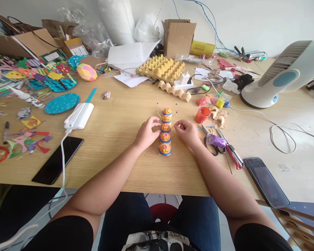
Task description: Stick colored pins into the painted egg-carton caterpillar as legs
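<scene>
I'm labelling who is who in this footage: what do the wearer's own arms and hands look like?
The left hand and right hand are ungloved, and nothing worn shows on either wrist. The forearms are bare too. Plain black short sleeves end near the elbows. Any thin ring would be too small to make out.

We're looking out from the wearer's head, forward and down: jeans (127, 221) right up close at the near edge, left hand (147, 133) and right hand (187, 132) mid-view over the wooden tabletop (117, 122), white fan (270, 83) off to the right, pale wall (240, 21) closing the far side.
</scene>
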Demonstrator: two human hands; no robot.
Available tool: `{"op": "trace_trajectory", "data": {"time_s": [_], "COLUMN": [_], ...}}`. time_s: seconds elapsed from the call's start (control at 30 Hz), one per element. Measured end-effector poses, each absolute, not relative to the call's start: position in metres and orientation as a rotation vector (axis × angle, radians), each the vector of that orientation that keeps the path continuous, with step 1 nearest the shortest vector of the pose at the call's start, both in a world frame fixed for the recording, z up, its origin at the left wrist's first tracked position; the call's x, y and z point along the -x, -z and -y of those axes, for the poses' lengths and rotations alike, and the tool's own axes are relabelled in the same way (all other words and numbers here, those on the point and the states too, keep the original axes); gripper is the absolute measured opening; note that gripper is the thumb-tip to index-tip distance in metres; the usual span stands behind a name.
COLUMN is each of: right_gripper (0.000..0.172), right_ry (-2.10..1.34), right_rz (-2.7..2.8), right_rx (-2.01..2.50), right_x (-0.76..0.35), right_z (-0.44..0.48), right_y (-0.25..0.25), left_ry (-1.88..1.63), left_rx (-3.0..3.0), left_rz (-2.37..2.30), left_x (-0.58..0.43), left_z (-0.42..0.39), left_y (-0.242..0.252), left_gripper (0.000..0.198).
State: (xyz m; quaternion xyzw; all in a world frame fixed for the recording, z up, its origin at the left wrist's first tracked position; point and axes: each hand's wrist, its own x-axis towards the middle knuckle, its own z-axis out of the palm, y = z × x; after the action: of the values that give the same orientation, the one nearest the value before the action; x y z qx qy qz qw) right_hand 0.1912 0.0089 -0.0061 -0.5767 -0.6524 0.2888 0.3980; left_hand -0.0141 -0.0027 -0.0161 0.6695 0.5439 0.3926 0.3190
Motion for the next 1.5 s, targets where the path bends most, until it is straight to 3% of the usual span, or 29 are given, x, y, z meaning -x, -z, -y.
{"op": "trace_trajectory", "data": {"time_s": [1.5], "right_gripper": [0.016], "right_ry": [-0.772], "right_rz": [1.641], "right_rx": [1.429], "right_x": [-0.1911], "right_z": [-0.0104], "right_y": [0.0118], "left_ry": [-1.045], "left_rx": [-1.750], "left_rz": [-1.423], "left_x": [0.0139], "left_z": [0.0018], "left_y": [0.0192], "left_gripper": [0.044]}}
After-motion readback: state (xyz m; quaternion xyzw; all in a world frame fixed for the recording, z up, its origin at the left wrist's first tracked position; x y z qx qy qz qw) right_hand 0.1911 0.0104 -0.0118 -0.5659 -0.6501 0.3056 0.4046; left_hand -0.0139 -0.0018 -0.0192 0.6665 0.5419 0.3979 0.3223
